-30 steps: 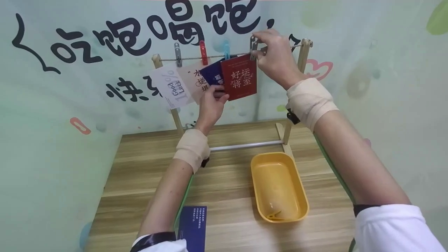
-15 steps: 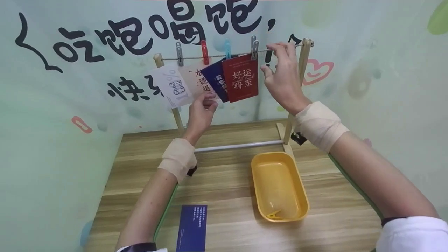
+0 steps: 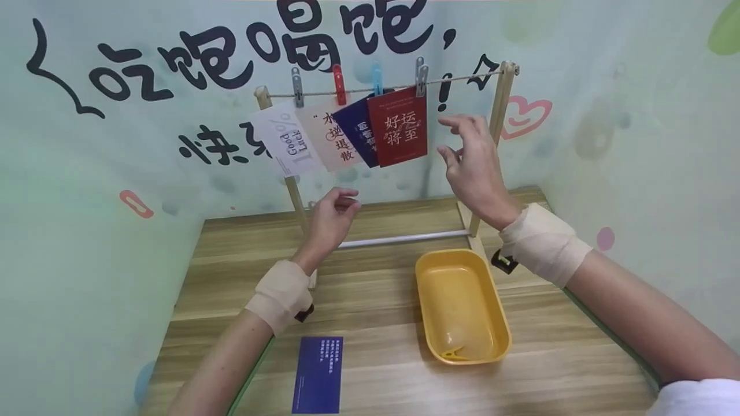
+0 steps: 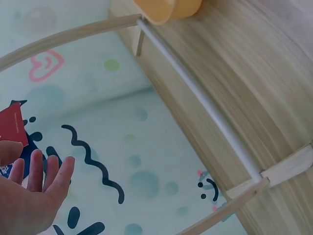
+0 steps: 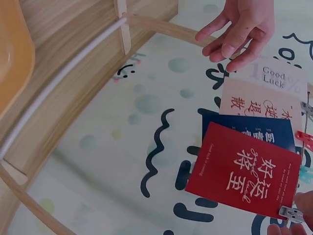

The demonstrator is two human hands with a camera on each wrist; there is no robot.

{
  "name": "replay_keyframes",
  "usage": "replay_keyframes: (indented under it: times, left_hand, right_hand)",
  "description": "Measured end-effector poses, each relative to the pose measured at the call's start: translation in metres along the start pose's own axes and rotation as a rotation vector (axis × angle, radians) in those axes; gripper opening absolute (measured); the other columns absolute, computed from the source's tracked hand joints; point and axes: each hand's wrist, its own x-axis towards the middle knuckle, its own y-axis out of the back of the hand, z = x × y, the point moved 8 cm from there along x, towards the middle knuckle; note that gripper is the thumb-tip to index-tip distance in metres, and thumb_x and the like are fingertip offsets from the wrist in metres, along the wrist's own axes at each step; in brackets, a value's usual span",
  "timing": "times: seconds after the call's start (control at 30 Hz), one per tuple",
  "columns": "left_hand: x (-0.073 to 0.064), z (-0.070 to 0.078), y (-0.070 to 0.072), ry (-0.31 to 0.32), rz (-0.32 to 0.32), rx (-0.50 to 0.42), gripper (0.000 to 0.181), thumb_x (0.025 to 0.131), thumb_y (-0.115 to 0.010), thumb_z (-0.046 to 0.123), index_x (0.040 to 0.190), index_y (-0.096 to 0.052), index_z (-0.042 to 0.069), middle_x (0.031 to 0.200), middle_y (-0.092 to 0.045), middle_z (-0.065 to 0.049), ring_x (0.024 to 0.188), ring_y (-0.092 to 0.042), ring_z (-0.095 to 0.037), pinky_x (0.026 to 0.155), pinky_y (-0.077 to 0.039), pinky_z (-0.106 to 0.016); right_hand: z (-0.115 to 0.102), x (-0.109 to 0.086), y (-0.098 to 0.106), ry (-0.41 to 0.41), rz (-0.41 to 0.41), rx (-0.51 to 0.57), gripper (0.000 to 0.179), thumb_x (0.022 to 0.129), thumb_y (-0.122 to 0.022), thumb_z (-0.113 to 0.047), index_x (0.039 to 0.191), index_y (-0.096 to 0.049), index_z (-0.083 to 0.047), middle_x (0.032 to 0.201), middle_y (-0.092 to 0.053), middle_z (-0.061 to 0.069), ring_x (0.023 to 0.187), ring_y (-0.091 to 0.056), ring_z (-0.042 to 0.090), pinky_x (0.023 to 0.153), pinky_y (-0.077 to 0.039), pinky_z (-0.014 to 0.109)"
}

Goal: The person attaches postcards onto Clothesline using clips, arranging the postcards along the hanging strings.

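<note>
Four-sided cards hang from a string: a white card (image 3: 283,141), a pink card (image 3: 335,150), a blue card (image 3: 359,132) and a red card (image 3: 402,130). A grey clothespin (image 3: 298,86), a red clothespin (image 3: 339,84), a light blue clothespin (image 3: 378,80) and a grey clothespin (image 3: 422,80) grip them. My left hand (image 3: 330,222) hovers below the pink card, fingers loosely bent, holding nothing. My right hand (image 3: 477,173) is apart from the red card, to its right, thumb and fingers spread, also holding nothing.
The wooden frame (image 3: 502,104) stands at the back of the table (image 3: 370,300), with a white rod (image 3: 404,238) low across it. A yellow tray (image 3: 424,312) holds a yellow clothespin (image 3: 454,355). Another blue card (image 3: 318,375) lies at the front.
My right hand let go of the right grey clothespin and moved down and right. My left hand let go of the cards and lowered toward the left. The cards stay hanging.
</note>
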Motion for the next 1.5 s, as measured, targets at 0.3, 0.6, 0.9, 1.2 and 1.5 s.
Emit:
replay_keyframes:
  times: [0.3,0.6,0.9,1.2,1.5]
  left_hand:
    - [-0.029,-0.016,-0.011,-0.049,-0.057,0.021,0.023,0.096,-0.064,0.006,0.118,-0.064,-0.001,0.112,-0.070,-0.020,0.108,-0.067,-0.031,0.095,-0.056,-0.041]
    - [-0.053,-0.033,-0.021,-0.048,-0.142,0.061,0.025,0.098,-0.063,0.010,0.121,-0.064,0.002,0.114,-0.070,-0.016,0.112,-0.066,-0.030,0.099,-0.054,-0.044]
    - [-0.070,-0.035,-0.028,-0.184,-0.206,0.276,0.025,0.098,-0.064,0.014,0.121,-0.064,0.003,0.121,-0.068,-0.015,0.117,-0.063,-0.032,0.103,-0.050,-0.047]
    - [-0.089,-0.049,-0.027,-0.263,-0.198,0.390,0.023,0.095,-0.068,0.014,0.115,-0.066,0.003,0.117,-0.068,-0.015,0.114,-0.064,-0.032,0.099,-0.052,-0.047]
    - [-0.104,-0.090,-0.023,-0.136,-0.217,0.315,0.027,0.091,-0.072,0.009,0.115,-0.066,0.001,0.116,-0.067,-0.019,0.112,-0.062,-0.037,0.098,-0.051,-0.052]
  right_hand:
    - [0.009,-0.026,-0.003,0.028,-0.018,0.016,0.037,0.096,-0.061,0.001,0.133,-0.057,-0.001,0.133,-0.051,0.016,0.117,-0.052,0.026,0.089,-0.054,0.036]
    - [0.021,-0.055,-0.018,0.053,-0.034,0.024,0.033,0.095,-0.061,0.004,0.127,-0.061,-0.001,0.129,-0.054,0.017,0.115,-0.056,0.028,0.085,-0.056,0.037]
    - [0.036,-0.092,-0.036,0.121,-0.020,-0.021,0.031,0.094,-0.057,0.009,0.122,-0.065,-0.003,0.121,-0.060,0.014,0.094,-0.060,0.023,0.072,-0.048,0.028]
    - [0.048,-0.125,-0.053,0.214,-0.039,-0.042,0.030,0.093,-0.055,0.013,0.117,-0.066,-0.002,0.117,-0.061,0.014,0.106,-0.062,0.027,0.087,-0.054,0.040]
    - [0.061,-0.156,-0.067,0.357,-0.017,-0.137,0.028,0.088,-0.063,0.013,0.111,-0.068,-0.002,0.110,-0.063,0.014,0.095,-0.065,0.026,0.077,-0.057,0.039]
